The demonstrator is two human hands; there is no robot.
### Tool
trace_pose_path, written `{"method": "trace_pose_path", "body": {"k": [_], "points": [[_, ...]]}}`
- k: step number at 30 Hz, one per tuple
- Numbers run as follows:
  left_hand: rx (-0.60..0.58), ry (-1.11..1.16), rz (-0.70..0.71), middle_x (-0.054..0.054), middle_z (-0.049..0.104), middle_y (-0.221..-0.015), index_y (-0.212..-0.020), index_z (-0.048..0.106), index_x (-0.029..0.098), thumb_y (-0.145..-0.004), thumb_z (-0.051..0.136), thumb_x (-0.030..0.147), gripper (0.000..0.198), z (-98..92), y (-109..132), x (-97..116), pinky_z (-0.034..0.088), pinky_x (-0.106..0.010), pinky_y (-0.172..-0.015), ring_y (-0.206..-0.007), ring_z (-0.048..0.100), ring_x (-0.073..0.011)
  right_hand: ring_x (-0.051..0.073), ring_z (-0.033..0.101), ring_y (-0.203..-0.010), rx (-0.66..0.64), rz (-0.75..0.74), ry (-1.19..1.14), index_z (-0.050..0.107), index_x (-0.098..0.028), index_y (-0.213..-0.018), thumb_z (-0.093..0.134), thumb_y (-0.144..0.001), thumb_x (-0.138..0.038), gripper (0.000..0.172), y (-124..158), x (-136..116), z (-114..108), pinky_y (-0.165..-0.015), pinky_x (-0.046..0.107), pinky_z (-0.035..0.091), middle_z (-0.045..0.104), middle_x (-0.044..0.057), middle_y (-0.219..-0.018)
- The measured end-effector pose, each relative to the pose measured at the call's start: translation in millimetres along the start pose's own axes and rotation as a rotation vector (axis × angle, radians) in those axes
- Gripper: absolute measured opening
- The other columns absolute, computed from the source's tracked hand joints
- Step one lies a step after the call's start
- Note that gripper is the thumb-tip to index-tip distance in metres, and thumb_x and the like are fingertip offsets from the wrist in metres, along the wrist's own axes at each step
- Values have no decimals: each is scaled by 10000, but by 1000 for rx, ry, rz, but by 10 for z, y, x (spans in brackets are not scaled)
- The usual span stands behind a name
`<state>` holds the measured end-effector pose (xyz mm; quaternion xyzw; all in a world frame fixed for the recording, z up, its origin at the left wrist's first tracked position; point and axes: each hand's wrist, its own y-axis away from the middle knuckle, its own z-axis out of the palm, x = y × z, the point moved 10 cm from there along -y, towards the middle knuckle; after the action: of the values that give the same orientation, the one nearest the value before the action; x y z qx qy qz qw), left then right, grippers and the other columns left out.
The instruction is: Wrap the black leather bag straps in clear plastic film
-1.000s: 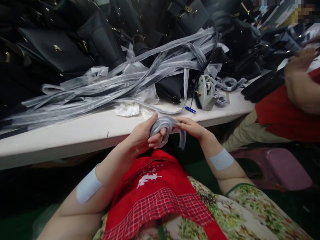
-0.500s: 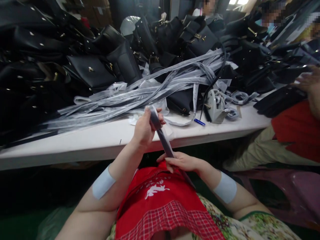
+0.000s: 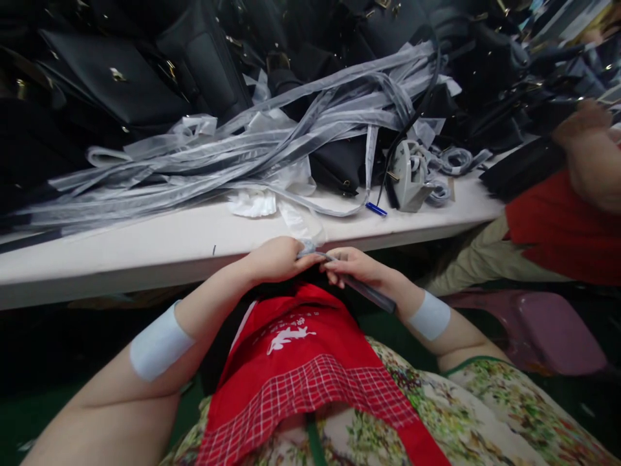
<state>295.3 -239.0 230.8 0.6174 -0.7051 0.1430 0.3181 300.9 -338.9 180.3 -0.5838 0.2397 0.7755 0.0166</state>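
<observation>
My left hand (image 3: 281, 259) is closed on a dark bag strap (image 3: 369, 292) just in front of the table edge, above the red apron. Close beside it, my right hand (image 3: 356, 264) pinches the same strap between thumb and fingers. The strap's tail runs from under the right hand toward my right forearm. A greyish clear film seems to cover it, and part of it is hidden inside the left hand. Behind the hands, a heap of film-wrapped straps (image 3: 237, 158) lies on the white table (image 3: 160, 255).
Black handbags (image 3: 121, 77) are piled along the back. On the right of the table are a pale iron-like tool (image 3: 410, 178) with a black cord, a blue pen-like item (image 3: 376, 209) and coiled straps (image 3: 456, 160). A co-worker in red (image 3: 557, 226) is at right, near a pink stool (image 3: 557, 330).
My left hand has come down and drawn in beside the right one, so the strap stretched between them is now bunched close. The view has tilted downward.
</observation>
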Motion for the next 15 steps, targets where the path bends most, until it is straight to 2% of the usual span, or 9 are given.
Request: {"method": "trace_pose_path", "body": {"k": [2,4,6,7,9,12,13,15], "points": [[-193,231,-27,11,520,-455,-547,583,195,-828,532,609,503,175,104,-36,247,-239,-436,-396,400,-112,122,566,-633,-32,-22,317,618,-146,-942,592,-869,-459,323,37,34,11,-621,247,446,630,14,-742],[-371,502,-91,25,469,-398,-525,572,192,-823,528,635,535,375,227,-76,230,-231,-389,-340,352,-96,138,568,-717,-30,-104,631,646,-157,-903,545,-906,-428,289,68,0,8,-689,259,432,641,32,-805],[-494,780,-148,34,419,-367,-556,589,183,-840,496,650,555,528,324,-88,224,-228,-358,-310,321,-94,140,554,-732,6,-158,815,659,-165,-886,505,-934,-411,294,81,-26,-15,-709,260,410,637,31,-801],[-525,915,-166,41,392,-353,-585,602,177,-854,475,648,557,572,346,-86,222,-226,-345,-299,303,-95,137,548,-718,34,-164,829,657,-167,-911,483,-947,-418,308,74,-27,-37,-699,257,404,629,25,-783],[-562,1171,-187,57,339,-324,-632,615,166,-884,422,630,562,618,349,-69,211,-217,-317,-275,253,-92,125,532,-667,105,-157,736,631,-167,-1006,442,-963,-470,359,36,-10,-74,-659,247,401,602,7,-739],[-554,1492,-209,67,277,-279,-612,596,154,-911,333,620,613,621,270,-34,218,-204,-284,-241,201,-87,115,491,-581,206,-189,418,570,-163,-1099,364,-950,-609,514,-66,29,-26,-570,237,395,539,-13,-669],[-512,1588,-204,69,265,-271,-604,590,151,-923,299,616,635,592,219,-27,235,-198,-284,-235,200,-85,117,481,-561,221,-213,308,552,-162,-1122,326,-939,-654,571,-108,43,29,-543,238,392,527,-13,-659],[-344,1772,-171,75,243,-266,-587,579,148,-951,226,592,675,483,100,-45,279,-185,-303,-232,202,-76,122,470,-529,251,-265,153,505,-160,-1195,286,-916,-707,652,-187,52,147,-506,246,389,529,-6,-652]]}}
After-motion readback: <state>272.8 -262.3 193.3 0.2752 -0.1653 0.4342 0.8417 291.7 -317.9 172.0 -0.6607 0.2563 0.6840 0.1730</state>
